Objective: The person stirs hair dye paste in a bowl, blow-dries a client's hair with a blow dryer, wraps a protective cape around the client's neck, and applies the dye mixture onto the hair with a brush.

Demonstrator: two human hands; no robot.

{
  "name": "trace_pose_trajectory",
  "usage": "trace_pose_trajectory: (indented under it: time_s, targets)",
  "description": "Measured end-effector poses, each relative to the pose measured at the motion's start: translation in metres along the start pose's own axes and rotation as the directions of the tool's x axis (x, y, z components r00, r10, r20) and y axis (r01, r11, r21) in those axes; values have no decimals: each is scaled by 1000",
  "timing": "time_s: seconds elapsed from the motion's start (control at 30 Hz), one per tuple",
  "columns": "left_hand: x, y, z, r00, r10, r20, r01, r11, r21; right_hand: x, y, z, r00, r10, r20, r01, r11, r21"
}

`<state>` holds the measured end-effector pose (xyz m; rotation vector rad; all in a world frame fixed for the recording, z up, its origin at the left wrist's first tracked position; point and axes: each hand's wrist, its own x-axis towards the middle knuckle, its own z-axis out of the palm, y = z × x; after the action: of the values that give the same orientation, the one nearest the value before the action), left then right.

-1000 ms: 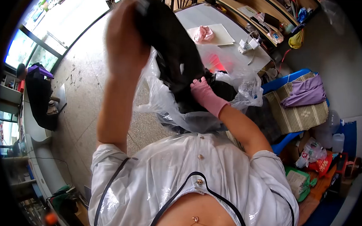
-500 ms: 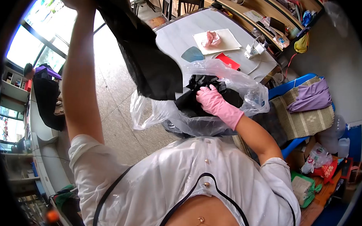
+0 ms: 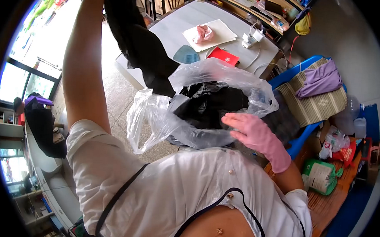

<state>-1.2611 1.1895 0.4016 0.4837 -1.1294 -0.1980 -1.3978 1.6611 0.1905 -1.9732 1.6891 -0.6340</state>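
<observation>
My right hand [image 3: 255, 136], in a pink rubber glove, is over the near right rim of a large clear plastic bag [image 3: 189, 127]. Its fingers are stretched out and nothing is in them. Inside the bag lies crumpled, shiny black plastic [image 3: 212, 104]. My left arm [image 3: 86, 63] is raised, and its hand is past the top edge of the view. Beside that arm hangs a long black sheet [image 3: 138, 44], which looks like thin plastic. Its lower end is by the left rim of the clear bag; its top end is cut off.
Beyond the bag, a table [image 3: 164, 30] bears a pink cloth [image 3: 203, 34] on white paper, a blue fan-shaped piece [image 3: 186, 54], a red packet [image 3: 223, 56] and a white charger [image 3: 249, 39]. A blue crate [image 3: 280, 80] with a woven mat [image 3: 326, 107] stands to the right.
My right hand has come out of the clear bag, toward me and right, letting go of the black plastic. My left hand has passed out of view upward. The black sheet has shifted up and left.
</observation>
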Motion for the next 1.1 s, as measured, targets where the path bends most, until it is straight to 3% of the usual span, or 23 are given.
trace_pose_trajectory:
  time_s: [0.03,0.1,0.17,0.23,0.27,0.3,0.37,0.43,0.47,0.5,0.53,0.57,0.63,0.7,0.73,0.77,0.83,0.9,0.97,1.0,1.03,1.07,1.1]
  targets:
    - [-20,-17,3,998,-24,51,24,1000,12,-10,-9,-13,1000,10,-5,-10,1000,3]
    - [-56,-95,-3,951,98,292,-183,943,279,-30,-23,-38,958,119,-259,-90,989,120]
    - [-83,-158,4,917,111,383,-299,828,474,-45,-24,-53,866,189,-462,-153,982,115]
    - [-123,-135,-7,933,-176,314,118,973,197,-61,-8,-59,740,385,-551,-313,923,225]
    - [-136,-112,-20,875,-330,354,184,904,386,-64,7,-56,689,441,-574,-289,895,341]
    - [-145,-122,-25,879,-364,308,192,862,470,-66,25,-50,636,498,-589,-255,857,449]
    - [-155,-140,-36,862,-412,293,232,837,495,-70,73,-26,602,572,-557,-298,808,508]
    - [-157,-196,-49,568,-505,650,172,845,506,-50,97,-1,521,735,-435,-230,611,757]
    - [-175,-267,-50,363,-459,811,218,888,405,-40,90,1,488,810,-325,-253,488,835]
    - [-189,-211,-72,380,-251,890,-147,934,326,-32,85,1,457,865,-206,-268,355,896]
    - [-195,-185,-87,244,-201,949,-209,944,254,-30,92,2,458,865,-206,-267,355,896]
    - [-197,-164,-101,101,-155,983,-260,949,176,-26,102,6,535,829,-164,-158,289,944]
    - [-193,-112,-138,-263,-412,873,-229,905,358,-17,109,0,622,773,-124,-61,206,977]
    - [-203,-109,-197,-498,-343,797,-311,928,205,-9,91,-27,536,746,-395,226,324,919]
    - [-218,-115,-239,-513,-274,814,-308,943,123,-7,80,-40,512,739,-439,256,357,899]
    - [-215,-58,-251,-630,-359,689,-74,911,406,-5,71,-53,485,729,-483,285,390,876]
    - [-236,-26,-320,-724,-493,483,19,685,728,-1,65,-64,562,638,-527,261,467,845]
    - [-251,17,-345,-724,-394,566,-143,889,436,11,48,-66,589,519,-619,163,674,720]
    - [-265,62,-322,-451,-510,732,-214,858,466,27,26,-62,673,449,-588,170,679,714]
    - [-277,70,-306,-278,-406,870,89,891,445,36,16,-59,736,404,-543,137,697,704]
    - [-287,74,-282,-127,-318,940,254,905,341,46,7,-56,796,352,-493,108,718,688]
    - [-296,78,-258,29,-218,976,380,905,191,56,0,-52,824,336,-457,106,700,706]
    - [-309,79,-241,73,-114,991,387,919,77,66,-6,-48,850,317,-420,103,682,724]
